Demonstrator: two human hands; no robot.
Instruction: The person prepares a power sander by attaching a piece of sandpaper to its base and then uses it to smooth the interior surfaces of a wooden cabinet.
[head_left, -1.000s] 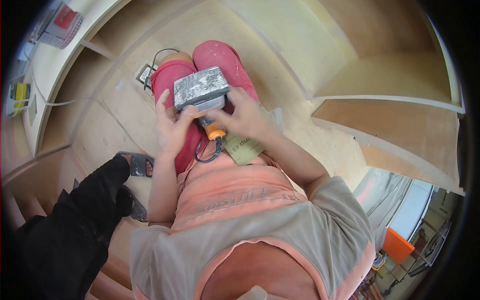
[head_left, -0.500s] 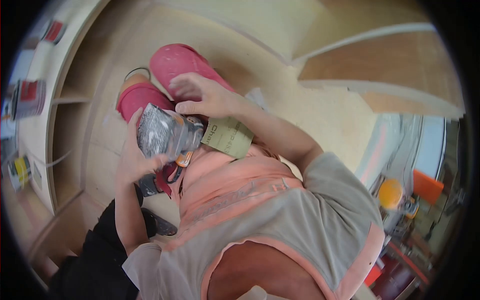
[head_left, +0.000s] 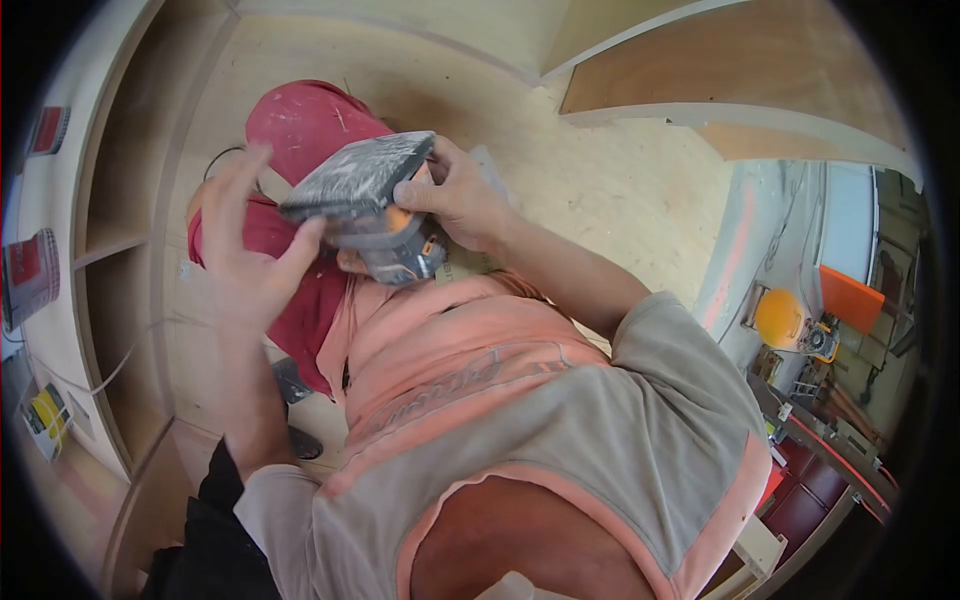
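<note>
We are holding the sander (head_left: 372, 195) over our red trousers (head_left: 310, 120), its pad (head_left: 365, 168) tilting upward.
Our right hand (head_left: 468, 195) is closing its thumb and fingers around the sander's near side; our left hand (head_left: 245, 270) is spreading wide and free, though we cannot tell whether its thumb is touching. Since the earlier frame, the sander is changing hands, left to right.
</note>
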